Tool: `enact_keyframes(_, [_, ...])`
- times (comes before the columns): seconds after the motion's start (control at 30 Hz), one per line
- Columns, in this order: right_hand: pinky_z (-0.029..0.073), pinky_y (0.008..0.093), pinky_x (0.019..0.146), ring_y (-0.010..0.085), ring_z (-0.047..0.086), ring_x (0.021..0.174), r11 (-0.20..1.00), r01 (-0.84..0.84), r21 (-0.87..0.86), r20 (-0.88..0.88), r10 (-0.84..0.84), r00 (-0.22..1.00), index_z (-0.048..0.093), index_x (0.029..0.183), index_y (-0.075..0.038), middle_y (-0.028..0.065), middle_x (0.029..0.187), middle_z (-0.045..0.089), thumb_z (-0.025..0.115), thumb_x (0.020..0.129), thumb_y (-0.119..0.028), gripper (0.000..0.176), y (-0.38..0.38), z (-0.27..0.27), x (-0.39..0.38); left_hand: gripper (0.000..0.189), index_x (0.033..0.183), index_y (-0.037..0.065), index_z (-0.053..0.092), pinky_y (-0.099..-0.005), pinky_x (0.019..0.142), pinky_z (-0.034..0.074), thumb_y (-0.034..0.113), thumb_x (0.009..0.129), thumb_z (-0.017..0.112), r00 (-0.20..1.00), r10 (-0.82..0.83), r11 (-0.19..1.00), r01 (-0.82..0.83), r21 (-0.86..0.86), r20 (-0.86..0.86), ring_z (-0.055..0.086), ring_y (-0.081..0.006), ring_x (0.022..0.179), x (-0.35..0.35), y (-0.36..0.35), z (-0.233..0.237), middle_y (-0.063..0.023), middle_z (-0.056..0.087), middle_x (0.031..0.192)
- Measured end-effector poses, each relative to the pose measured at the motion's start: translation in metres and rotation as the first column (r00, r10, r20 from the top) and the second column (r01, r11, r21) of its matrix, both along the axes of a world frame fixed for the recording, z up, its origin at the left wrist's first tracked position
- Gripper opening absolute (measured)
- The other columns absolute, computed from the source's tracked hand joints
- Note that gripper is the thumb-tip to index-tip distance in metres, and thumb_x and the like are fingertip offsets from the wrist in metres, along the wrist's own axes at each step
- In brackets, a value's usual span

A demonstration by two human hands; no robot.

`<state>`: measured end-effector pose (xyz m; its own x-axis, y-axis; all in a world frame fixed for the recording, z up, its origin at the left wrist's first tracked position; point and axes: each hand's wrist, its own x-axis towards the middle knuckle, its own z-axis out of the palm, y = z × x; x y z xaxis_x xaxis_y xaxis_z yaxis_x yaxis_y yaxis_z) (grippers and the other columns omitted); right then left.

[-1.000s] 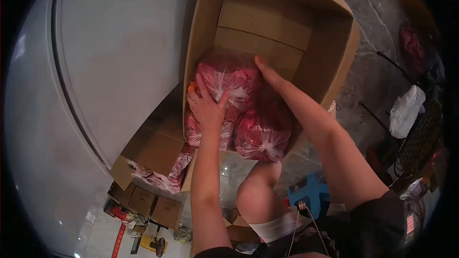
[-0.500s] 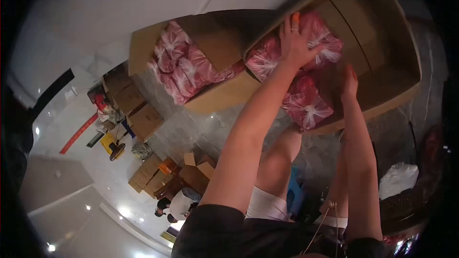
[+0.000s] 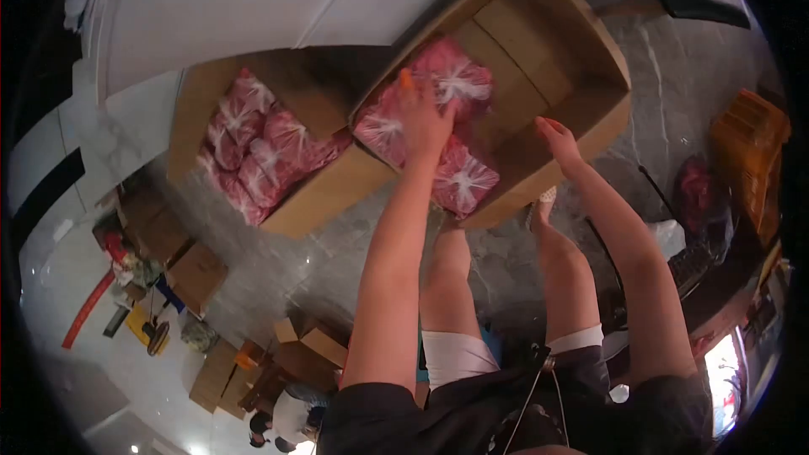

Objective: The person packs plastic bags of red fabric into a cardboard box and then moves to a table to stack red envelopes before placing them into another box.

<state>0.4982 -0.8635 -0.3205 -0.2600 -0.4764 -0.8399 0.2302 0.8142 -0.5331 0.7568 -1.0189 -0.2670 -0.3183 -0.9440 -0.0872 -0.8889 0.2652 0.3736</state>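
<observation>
My left hand [image 3: 427, 124] lies spread over red-pink packages in tied clear plastic bags inside a deep cardboard box [image 3: 600, 114]. Under and around it are one bag [image 3: 452, 76] at the back, another bag [image 3: 381, 129] by the left wall and a third bag [image 3: 465, 181] at the near end. My right hand [image 3: 559, 143] hovers by the box's near right wall, fingers loosely extended and nothing visible in them. Left of this box stands another open cardboard box [image 3: 316, 194] with several similar bags [image 3: 261, 147] heaped in it.
A white panel [image 3: 227, 8] rises behind the boxes. On the right are an orange crate [image 3: 746, 147] and a white plastic bag [image 3: 668, 238]. More cardboard boxes [image 3: 195, 276] and a person in a white top [image 3: 291, 415] are at the lower left.
The view has shifted, so the boxes appear further left. My left hand stays on the bags; my right hand has moved away from them toward the box's near right wall.
</observation>
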Motion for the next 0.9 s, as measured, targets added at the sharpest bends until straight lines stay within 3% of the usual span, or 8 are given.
enact_keyframes(0.17, [0.035,0.0294,0.101,0.0148,0.051,0.114,0.995,0.054,-0.089,0.043,-0.051,0.998,0.058,0.126,-0.003,0.0043,0.121,0.06,0.059,0.088,-0.057,0.066,-0.062,-0.019,-0.027,0.067,0.135,-0.003,0.043,-0.0477,0.104,0.035,0.045,0.09,0.059,0.861,0.505,0.855,-0.508,-0.104,-0.051,0.039,-0.0435,0.13,0.084,0.038,-0.013,-0.0321,0.036,0.142])
enact_keyframes(0.27, [0.029,0.0325,0.109,0.0194,0.043,0.128,0.993,-0.038,-0.108,0.085,0.048,0.995,0.048,0.137,-0.005,0.0089,0.137,0.049,0.053,0.087,-0.065,0.079,-0.117,-0.031,-0.015,0.079,0.146,0.001,0.031,-0.0401,0.104,0.037,0.053,0.091,0.053,0.494,0.869,0.493,-0.858,0.143,-0.03,0.041,-0.0351,0.131,0.163,0.086,-0.06,-0.0254,0.035,0.146])
enact_keyframes(0.33, [0.027,0.0322,0.111,0.0221,0.038,0.135,0.992,-0.084,-0.099,0.109,0.094,0.99,0.041,0.144,-0.005,0.011,0.147,0.041,0.05,0.086,-0.068,0.086,-0.148,-0.055,-0.002,0.091,0.152,0.009,0.019,-0.0455,0.108,0.032,0.065,0.087,0.051,0.122,0.971,0.217,-0.812,0.542,-0.205,0.034,-0.0342,0.137,0.179,0.097,-0.062,-0.0192,0.03,0.151])
enact_keyframes(0.43, [0.02,0.0378,0.116,0.0265,0.027,0.142,0.963,-0.234,-0.136,0.195,0.258,0.946,0.02,0.153,-0.011,0.0115,0.156,0.022,0.045,0.081,-0.078,0.102,-0.193,-0.11,0.02,0.101,0.154,0.02,0.011,-0.0556,0.108,0.027,0.078,0.08,0.047,-0.023,0.998,-0.059,-0.522,0.851,0.055,0.024,-0.0339,0.141,0.185,0.095,-0.055,-0.013,0.026,0.154])
enact_keyframes(0.53, [0.02,0.0364,0.116,0.0227,0.028,0.141,0.936,-0.351,-0.033,0.119,0.352,0.928,0.026,0.151,-0.011,0.0092,0.152,0.032,0.039,0.086,-0.076,0.093,-0.217,-0.156,0.047,0.104,0.154,0.027,0.009,-0.0606,0.105,0.026,0.086,0.075,0.042,-0.125,0.992,-0.055,-0.341,0.938,0.013,0.024,-0.0337,0.138,0.169,0.085,-0.062,-0.0088,0.024,0.155])
enact_keyframes(0.7, [0.028,0.0429,0.113,0.0281,0.028,0.14,0.928,-0.304,-0.215,0.564,0.373,0.737,0.02,0.152,-0.011,0.0122,0.155,0.025,0.041,0.079,-0.083,0.105,-0.234,-0.106,0.071,0.096,0.153,0.028,0.009,-0.0529,0.104,0.029,0.082,0.08,0.039,0.035,0.988,0.152,-0.076,0.986,-0.149,0.036,-0.0299,0.127,0.16,0.1,-0.069,-0.0069,0.022,0.154])
enact_keyframes(0.83, [0.027,0.0402,0.114,0.0272,0.034,0.137,0.919,-0.308,-0.246,0.234,0.365,0.901,0.023,0.152,-0.011,0.0121,0.152,0.03,0.037,0.081,-0.082,0.101,-0.229,-0.123,0.083,0.088,0.153,0.028,0.01,-0.0516,0.105,0.03,0.076,0.086,0.039,0.016,0.98,0.199,-0.025,0.98,-0.198,0.035,-0.0302,0.129,0.153,0.095,-0.067,-0.0067,0.021,0.154])
enact_keyframes(0.9, [0.025,0.0406,0.114,0.027,0.032,0.139,0.935,-0.185,-0.302,0.425,0.306,0.852,0.023,0.152,-0.012,0.0123,0.153,0.029,0.036,0.081,-0.082,0.101,-0.227,-0.133,0.09,0.088,0.153,0.027,0.01,-0.0527,0.106,0.028,0.075,0.086,0.039,0.045,0.976,0.212,-0.013,0.977,-0.211,0.032,-0.0311,0.132,0.154,0.093,-0.063,-0.0068,0.021,0.154])
